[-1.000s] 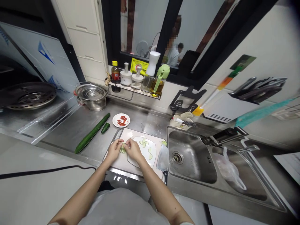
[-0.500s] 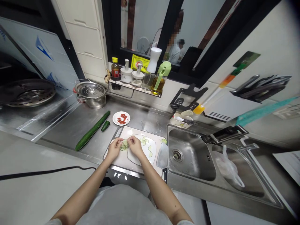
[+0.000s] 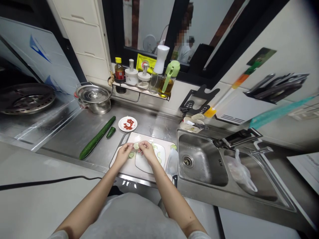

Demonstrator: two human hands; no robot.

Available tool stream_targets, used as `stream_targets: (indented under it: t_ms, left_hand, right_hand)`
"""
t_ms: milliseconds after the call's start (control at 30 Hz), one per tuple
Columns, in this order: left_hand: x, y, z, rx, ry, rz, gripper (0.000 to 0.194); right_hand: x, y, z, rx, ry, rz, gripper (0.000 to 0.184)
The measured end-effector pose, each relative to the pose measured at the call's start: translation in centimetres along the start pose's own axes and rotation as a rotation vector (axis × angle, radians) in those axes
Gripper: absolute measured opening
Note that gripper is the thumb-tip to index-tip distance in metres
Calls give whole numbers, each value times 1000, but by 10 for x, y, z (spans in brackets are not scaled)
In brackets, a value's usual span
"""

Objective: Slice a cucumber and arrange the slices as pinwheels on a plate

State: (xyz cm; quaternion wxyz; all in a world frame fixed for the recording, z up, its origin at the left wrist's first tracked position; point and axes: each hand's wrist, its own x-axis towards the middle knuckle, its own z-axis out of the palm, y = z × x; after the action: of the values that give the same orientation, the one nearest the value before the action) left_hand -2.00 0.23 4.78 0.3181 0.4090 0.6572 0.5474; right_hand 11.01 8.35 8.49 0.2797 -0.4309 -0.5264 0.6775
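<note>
Between the fingertips of my left hand (image 3: 124, 154) and my right hand (image 3: 147, 151) is a pale round cucumber slice (image 3: 136, 146), held above the white plate (image 3: 144, 166). Both hands pinch it, one from each side. Curled cucumber slices (image 3: 159, 155) lie on the plate, partly behind my right hand. The plate rests on a pale cutting board (image 3: 124, 170). A few more slices (image 3: 131, 155) sit on the board beside my left hand. At the board's right side lies a cleaver (image 3: 172, 162) with a black handle.
A long cucumber (image 3: 97, 137) and a short cucumber piece (image 3: 111, 132) lie left of the board. Behind stands a small plate (image 3: 122, 128) with chopped red bits. The sink (image 3: 199, 176) is at the right, a lidded steel pot (image 3: 101, 107) at the back left.
Both hands have lifted the cucumber slice slightly and shifted a little rightward over the plate. The slice now shows clearly between the fingertips. The view has tilted slightly.
</note>
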Motion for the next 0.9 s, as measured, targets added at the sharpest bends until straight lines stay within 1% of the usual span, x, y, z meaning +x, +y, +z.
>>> stream_targets:
  t_ms: [33, 100, 233, 367, 500, 567, 633, 733, 900]
  left_hand:
    - [2, 7, 3, -86, -34, -19, 34]
    - [5, 19, 6, -176, -69, -55, 33]
    - [3, 38, 8, -246, -137, -98, 34]
    - [-1, 51, 7, -215, -215, -62, 35]
    - [0, 63, 6, -161, -293, -1, 33]
    - [0, 67, 5, -157, -316, 23, 31]
    - [0, 70, 5, -141, -315, 43, 29]
    - [-2, 74, 5, -74, -284, 80, 26]
    - [-5, 76, 4, 118, -214, 168, 21]
  right_hand:
    - [-2, -2, -1, 7, 3, -4, 30]
    - [-5, -6, -2, 21, -1, -10, 31]
    - [-13, -12, -5, 38, -24, -17, 32]
    - [-20, -18, -9, 61, -28, 1, 31]
    - [-26, -25, -12, 160, -104, 101, 30]
    - [-29, -29, -14, 203, -137, 128, 29]
    - [-31, -32, -15, 229, -153, 135, 27]
    - [-34, -35, -16, 253, -163, 133, 24]
    - [-38, -37, -18, 247, -141, 117, 21]
